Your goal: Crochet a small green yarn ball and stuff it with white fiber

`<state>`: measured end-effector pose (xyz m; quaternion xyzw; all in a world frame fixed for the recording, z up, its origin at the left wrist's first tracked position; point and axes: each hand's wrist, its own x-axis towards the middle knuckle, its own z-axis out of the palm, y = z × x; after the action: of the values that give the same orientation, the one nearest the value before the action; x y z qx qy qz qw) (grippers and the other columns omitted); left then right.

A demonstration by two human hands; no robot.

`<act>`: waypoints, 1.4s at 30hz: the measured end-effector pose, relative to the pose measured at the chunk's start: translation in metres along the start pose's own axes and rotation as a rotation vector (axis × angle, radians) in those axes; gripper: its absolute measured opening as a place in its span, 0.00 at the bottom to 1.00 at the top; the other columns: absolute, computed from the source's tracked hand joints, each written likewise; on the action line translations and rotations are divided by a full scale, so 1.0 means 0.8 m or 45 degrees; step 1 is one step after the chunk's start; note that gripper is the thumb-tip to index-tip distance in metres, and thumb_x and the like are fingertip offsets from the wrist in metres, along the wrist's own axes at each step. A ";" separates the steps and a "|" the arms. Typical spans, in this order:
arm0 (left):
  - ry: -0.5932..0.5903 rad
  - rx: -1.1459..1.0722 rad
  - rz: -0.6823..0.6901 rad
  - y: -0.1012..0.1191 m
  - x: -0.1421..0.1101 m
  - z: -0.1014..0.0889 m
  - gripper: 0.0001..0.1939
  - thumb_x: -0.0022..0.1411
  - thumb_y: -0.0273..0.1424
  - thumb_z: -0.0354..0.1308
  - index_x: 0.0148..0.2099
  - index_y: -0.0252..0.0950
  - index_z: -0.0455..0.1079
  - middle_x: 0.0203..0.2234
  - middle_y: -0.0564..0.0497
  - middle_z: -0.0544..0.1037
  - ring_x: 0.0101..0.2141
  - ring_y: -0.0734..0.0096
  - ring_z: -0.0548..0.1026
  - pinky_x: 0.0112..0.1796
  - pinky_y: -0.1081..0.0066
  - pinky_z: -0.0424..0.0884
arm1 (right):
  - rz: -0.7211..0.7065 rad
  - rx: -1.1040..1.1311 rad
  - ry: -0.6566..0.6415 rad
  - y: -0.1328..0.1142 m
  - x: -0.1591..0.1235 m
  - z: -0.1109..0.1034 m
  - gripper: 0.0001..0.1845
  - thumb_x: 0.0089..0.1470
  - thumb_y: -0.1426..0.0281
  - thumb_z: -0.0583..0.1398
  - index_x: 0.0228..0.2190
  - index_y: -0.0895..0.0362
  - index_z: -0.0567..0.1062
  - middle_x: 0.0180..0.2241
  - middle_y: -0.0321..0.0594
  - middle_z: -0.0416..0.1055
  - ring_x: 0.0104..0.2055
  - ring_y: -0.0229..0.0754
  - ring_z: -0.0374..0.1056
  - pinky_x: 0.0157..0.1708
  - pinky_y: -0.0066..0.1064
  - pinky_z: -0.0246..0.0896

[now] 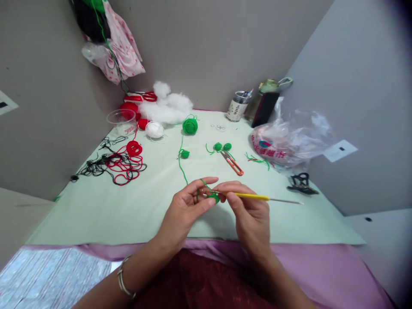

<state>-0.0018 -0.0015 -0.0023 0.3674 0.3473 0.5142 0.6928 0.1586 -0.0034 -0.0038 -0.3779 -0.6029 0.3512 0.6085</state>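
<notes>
Yellow hook (254, 197) lies crosswise, tip at green piece (213, 198); our right hand (254, 221) pinches hook, our left hand (180, 214) pinches green piece, yarn (205, 184) over finger.

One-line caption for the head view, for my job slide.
Left hand pinches green crochet piece; right hand holds yellow-handled hook.

On the table (128, 219), the snips (232, 163) lie right of the yarn ball (189, 126); the phone (265, 110) leans, apparently against the bottle (254, 107), behind the bag (273, 143).
</notes>
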 end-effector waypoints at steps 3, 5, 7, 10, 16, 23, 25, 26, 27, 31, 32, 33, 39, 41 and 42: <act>-0.010 0.191 0.053 -0.001 -0.003 -0.002 0.16 0.64 0.34 0.69 0.54 0.48 0.81 0.37 0.53 0.77 0.40 0.72 0.71 0.45 0.73 0.65 | 0.062 0.036 0.027 0.004 -0.001 -0.002 0.09 0.68 0.68 0.61 0.39 0.52 0.83 0.36 0.39 0.80 0.34 0.39 0.73 0.36 0.32 0.71; 0.011 0.255 0.066 0.001 -0.004 -0.005 0.16 0.64 0.34 0.68 0.54 0.47 0.81 0.36 0.53 0.75 0.40 0.70 0.70 0.44 0.72 0.64 | 0.135 0.146 0.035 0.006 -0.001 -0.004 0.10 0.69 0.66 0.60 0.39 0.53 0.82 0.36 0.40 0.80 0.34 0.40 0.73 0.37 0.33 0.72; 0.028 0.286 0.074 0.003 -0.004 -0.007 0.16 0.63 0.34 0.68 0.54 0.46 0.80 0.36 0.53 0.73 0.39 0.69 0.69 0.43 0.71 0.63 | 0.174 0.200 0.017 0.005 0.000 -0.005 0.12 0.70 0.65 0.59 0.37 0.54 0.81 0.36 0.40 0.79 0.34 0.40 0.73 0.37 0.34 0.72; 0.048 0.350 0.104 0.007 -0.004 -0.007 0.16 0.64 0.32 0.67 0.54 0.45 0.80 0.35 0.53 0.72 0.36 0.70 0.67 0.41 0.71 0.63 | 0.112 0.088 0.002 -0.001 -0.001 -0.005 0.12 0.71 0.67 0.57 0.38 0.54 0.80 0.36 0.39 0.80 0.34 0.39 0.74 0.38 0.33 0.73; 0.179 0.514 0.214 0.005 -0.005 0.002 0.18 0.59 0.26 0.68 0.52 0.42 0.80 0.33 0.54 0.73 0.30 0.73 0.65 0.37 0.71 0.65 | -0.379 -0.506 -0.096 -0.002 -0.013 0.001 0.13 0.68 0.76 0.56 0.46 0.51 0.79 0.39 0.41 0.80 0.39 0.43 0.76 0.39 0.37 0.74; 0.002 -0.244 -0.235 0.009 0.000 0.000 0.26 0.57 0.32 0.73 0.58 0.36 0.77 0.27 0.58 0.72 0.21 0.84 0.57 0.37 0.74 0.67 | -0.494 -0.544 0.022 0.009 -0.019 0.002 0.17 0.65 0.77 0.60 0.49 0.48 0.81 0.41 0.42 0.79 0.42 0.44 0.76 0.39 0.37 0.73; 0.007 -0.289 -0.251 0.012 0.001 -0.002 0.24 0.57 0.30 0.73 0.57 0.36 0.79 0.27 0.58 0.71 0.22 0.85 0.58 0.36 0.76 0.65 | -0.273 -0.258 0.102 0.005 -0.013 0.002 0.14 0.68 0.75 0.57 0.44 0.50 0.82 0.36 0.40 0.78 0.37 0.42 0.75 0.37 0.36 0.72; 0.013 -0.271 -0.224 0.012 0.002 -0.003 0.24 0.57 0.30 0.73 0.57 0.36 0.79 0.29 0.57 0.72 0.24 0.83 0.62 0.35 0.76 0.65 | -0.187 -0.135 0.114 0.004 -0.010 0.003 0.13 0.69 0.74 0.57 0.42 0.50 0.82 0.35 0.39 0.78 0.35 0.42 0.74 0.35 0.36 0.72; 0.006 -0.240 -0.202 0.012 0.001 -0.003 0.24 0.57 0.30 0.73 0.56 0.37 0.79 0.31 0.55 0.74 0.27 0.81 0.66 0.34 0.76 0.64 | -0.121 -0.052 0.106 0.003 -0.007 0.003 0.12 0.69 0.72 0.58 0.40 0.51 0.82 0.35 0.39 0.78 0.34 0.41 0.74 0.35 0.35 0.72; -0.007 -0.099 -0.102 0.005 -0.002 0.004 0.22 0.56 0.32 0.74 0.54 0.39 0.81 0.37 0.51 0.79 0.37 0.72 0.74 0.41 0.73 0.67 | -0.095 -0.103 0.023 0.003 -0.005 0.007 0.11 0.68 0.72 0.59 0.40 0.50 0.83 0.37 0.40 0.81 0.38 0.43 0.76 0.37 0.36 0.74; 0.012 -0.079 -0.071 0.003 -0.002 0.005 0.22 0.56 0.32 0.74 0.54 0.40 0.81 0.37 0.51 0.79 0.38 0.70 0.75 0.44 0.71 0.67 | -0.149 -0.179 0.017 0.003 -0.008 0.008 0.12 0.67 0.74 0.60 0.42 0.50 0.83 0.38 0.40 0.81 0.39 0.44 0.77 0.38 0.36 0.74; 0.030 -0.074 -0.051 0.002 -0.002 0.007 0.23 0.56 0.32 0.74 0.54 0.40 0.80 0.37 0.51 0.79 0.39 0.70 0.75 0.45 0.71 0.67 | -0.224 -0.272 0.017 0.004 -0.011 0.008 0.13 0.66 0.75 0.60 0.44 0.48 0.83 0.38 0.40 0.81 0.40 0.44 0.77 0.38 0.36 0.74; -0.026 -0.327 -0.281 0.004 0.004 0.000 0.19 0.59 0.31 0.72 0.52 0.36 0.82 0.22 0.61 0.69 0.18 0.87 0.48 0.36 0.73 0.68 | -0.361 -0.451 0.058 0.007 -0.017 -0.002 0.17 0.65 0.78 0.61 0.46 0.47 0.83 0.41 0.41 0.81 0.41 0.44 0.76 0.40 0.37 0.73; 0.013 -0.344 -0.239 0.005 0.005 -0.002 0.16 0.58 0.29 0.72 0.49 0.36 0.83 0.24 0.61 0.69 0.18 0.89 0.46 0.37 0.75 0.68 | -0.183 -0.194 0.144 0.006 -0.012 -0.004 0.13 0.67 0.75 0.59 0.43 0.49 0.83 0.35 0.38 0.79 0.35 0.41 0.74 0.36 0.34 0.72; 0.031 -0.316 -0.200 0.005 0.005 -0.002 0.15 0.57 0.29 0.72 0.49 0.37 0.83 0.26 0.60 0.71 0.19 0.88 0.51 0.37 0.75 0.68 | -0.102 -0.077 0.159 0.006 -0.009 -0.004 0.12 0.68 0.73 0.59 0.42 0.49 0.83 0.34 0.37 0.78 0.33 0.40 0.73 0.35 0.34 0.71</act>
<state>-0.0043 0.0035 -0.0001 0.2442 0.3171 0.5019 0.7667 0.1617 -0.0075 -0.0109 -0.3929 -0.5889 0.2840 0.6467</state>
